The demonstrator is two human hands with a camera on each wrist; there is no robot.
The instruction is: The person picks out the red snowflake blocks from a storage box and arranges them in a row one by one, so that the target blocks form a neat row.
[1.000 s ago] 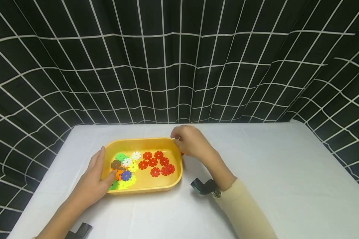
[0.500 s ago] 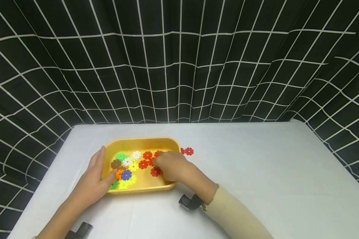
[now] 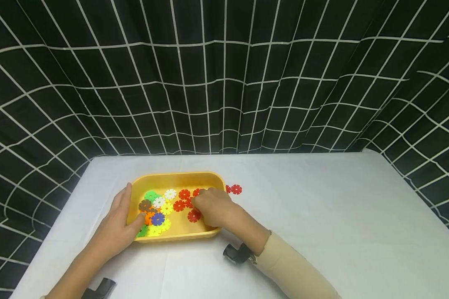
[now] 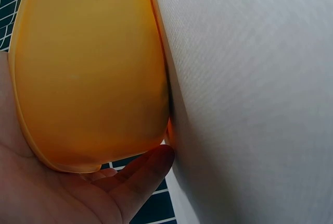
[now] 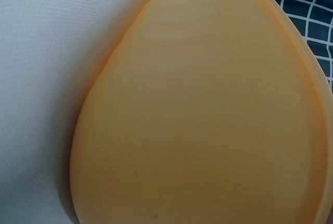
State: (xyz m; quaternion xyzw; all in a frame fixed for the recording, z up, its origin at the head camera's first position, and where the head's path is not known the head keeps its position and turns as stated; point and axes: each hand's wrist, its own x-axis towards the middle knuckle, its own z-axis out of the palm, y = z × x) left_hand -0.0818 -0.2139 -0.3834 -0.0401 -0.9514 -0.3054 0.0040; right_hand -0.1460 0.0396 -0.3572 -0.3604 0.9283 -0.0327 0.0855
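Note:
A yellow plastic tray [image 3: 179, 176] stands on the white table and holds notched plastic discs. My left hand [image 3: 114, 224] grips its left end, thumb over the rim and fingers along the outside. Seen from the left wrist, the fingers [image 4: 143, 177] reach under the end of the tray [image 4: 93, 67]. My right hand [image 3: 215, 207] reaches over the right end into the tray, curled down among the red discs [image 3: 179, 205]. Its fingertips are hidden, so I cannot tell whether they pinch one. Two red discs [image 3: 236, 189] lie on the table just right of the tray.
At the tray's left side lie mixed discs: green [image 3: 151, 196], white [image 3: 170, 194], yellow [image 3: 166, 208], brown [image 3: 145, 205], orange and blue [image 3: 158, 219]. A black cloth with white grid lines [image 3: 224, 83] hangs behind the table [image 3: 321, 199].
My right hand has moved from beyond the tray's right rim back down into the red discs, uncovering the two on the table. My left hand has stayed in place.

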